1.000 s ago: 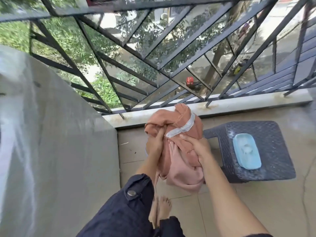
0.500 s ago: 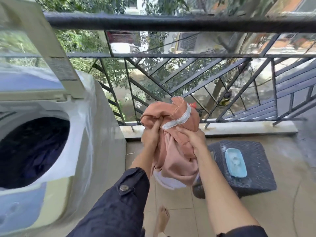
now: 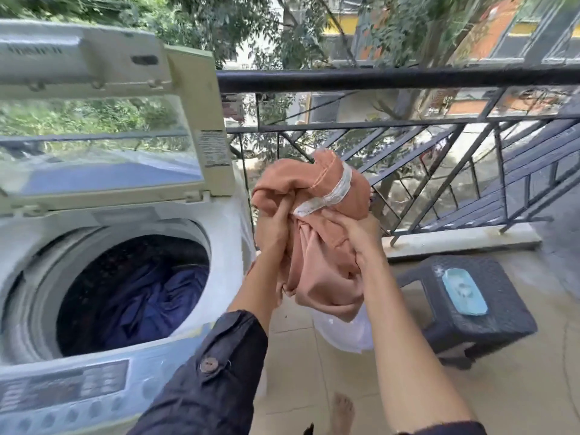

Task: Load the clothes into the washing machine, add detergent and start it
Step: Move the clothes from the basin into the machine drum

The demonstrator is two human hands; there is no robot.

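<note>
A bunched salmon-pink garment (image 3: 326,255) with a white lace band hangs in the air right of the washing machine. My left hand (image 3: 274,226) grips its left folds and my right hand (image 3: 357,232) grips its right side, just below the band. The top-loading washing machine (image 3: 226,233) stands at the left with its lid (image 3: 194,98) raised. Dark blue clothes (image 3: 147,302) lie inside the drum. The control panel (image 3: 62,390) runs along the machine's front edge. A white cloth (image 3: 342,334) shows below the pink garment.
A dark wicker stool (image 3: 489,324) stands on the tiled floor at the right, with a light blue soap dish (image 3: 464,290) on top. A black metal railing (image 3: 408,80) closes the balcony behind. My bare foot (image 3: 342,412) is on the floor below.
The view swung left and up, bringing the open washing machine into sight. Both hands lifted the pink garment higher and closer to the machine, keeping the same grip.
</note>
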